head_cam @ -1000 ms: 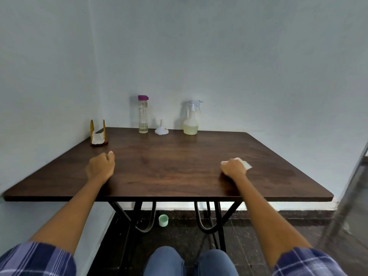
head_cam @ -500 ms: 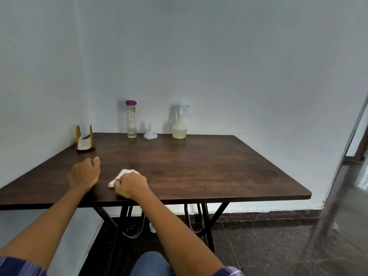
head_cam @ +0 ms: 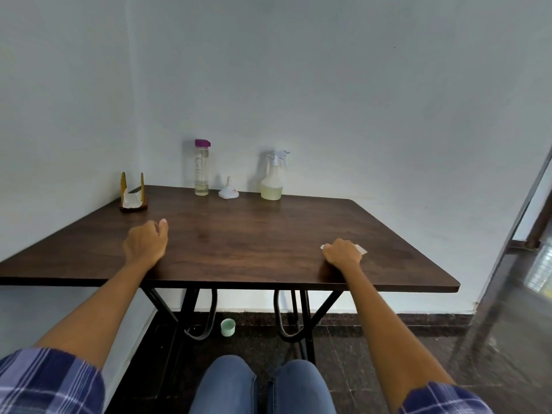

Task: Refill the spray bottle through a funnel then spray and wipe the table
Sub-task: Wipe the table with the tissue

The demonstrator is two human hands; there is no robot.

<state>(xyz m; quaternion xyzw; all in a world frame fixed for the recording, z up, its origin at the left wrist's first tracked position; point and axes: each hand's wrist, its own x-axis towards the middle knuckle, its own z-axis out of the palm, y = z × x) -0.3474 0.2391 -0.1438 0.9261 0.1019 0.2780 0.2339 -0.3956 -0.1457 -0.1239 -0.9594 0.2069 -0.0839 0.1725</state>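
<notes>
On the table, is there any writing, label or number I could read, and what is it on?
No text here can be read.
Clear bottle with a purple cap: pale raised or printed lettering down its side, too blurred to read.
White funnel: a small red-and-white sticker, too small to read.
Spray bottle: no label visible.
Napkin holder: no writing visible.

A wooden napkin holder [head_cam: 133, 195] with white napkins stands at the back left corner by the pale walls [head_cam: 358, 94], a small green cup [head_cam: 228, 327] sits on the dark floor [head_cam: 373, 348], and a blurred door frame [head_cam: 507, 264] rises at right.
</notes>
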